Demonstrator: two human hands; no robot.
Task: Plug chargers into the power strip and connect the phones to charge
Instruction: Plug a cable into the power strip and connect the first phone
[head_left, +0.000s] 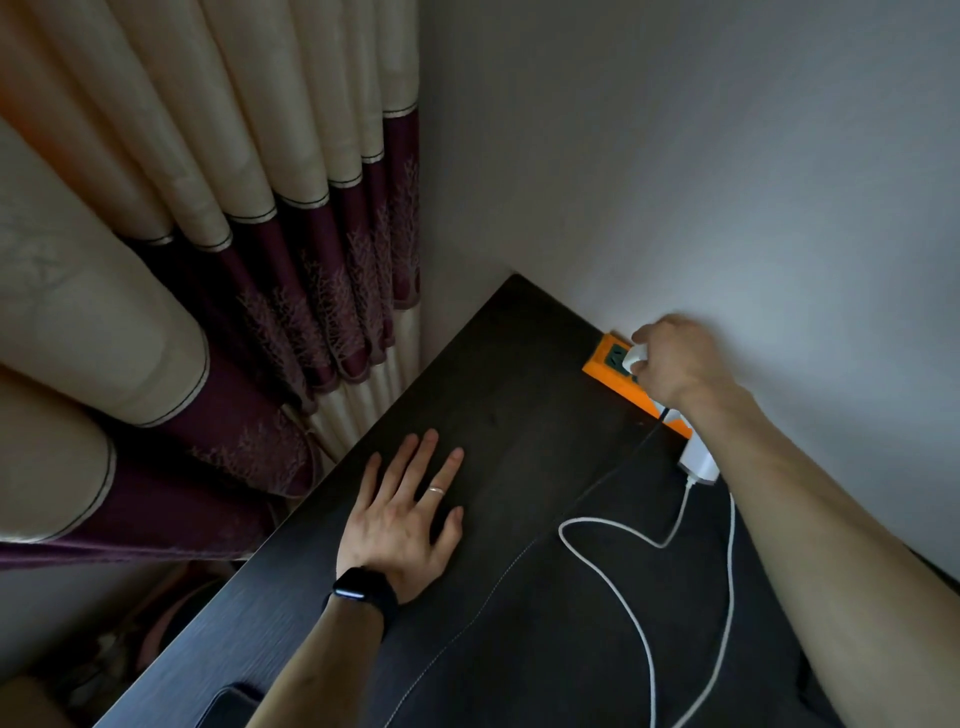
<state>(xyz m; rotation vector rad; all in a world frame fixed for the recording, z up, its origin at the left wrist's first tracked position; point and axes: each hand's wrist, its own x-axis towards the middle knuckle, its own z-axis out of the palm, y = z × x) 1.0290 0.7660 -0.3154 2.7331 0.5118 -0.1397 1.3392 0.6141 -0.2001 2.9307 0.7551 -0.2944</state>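
Right hand (672, 361): we grip a small white charger (635, 357) at the orange power strip (601, 370).
Left hand (405, 512): released, flat on dark wooden desk (514, 374).

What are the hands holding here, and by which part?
The right hand grips a white charger by its body, at a socket of the orange power strip. The left hand lies flat on the desk, holding nothing.

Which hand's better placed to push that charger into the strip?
Right: the right hand grips the white charger at the orange power strip; the left hand lies flat on the desk, apart.
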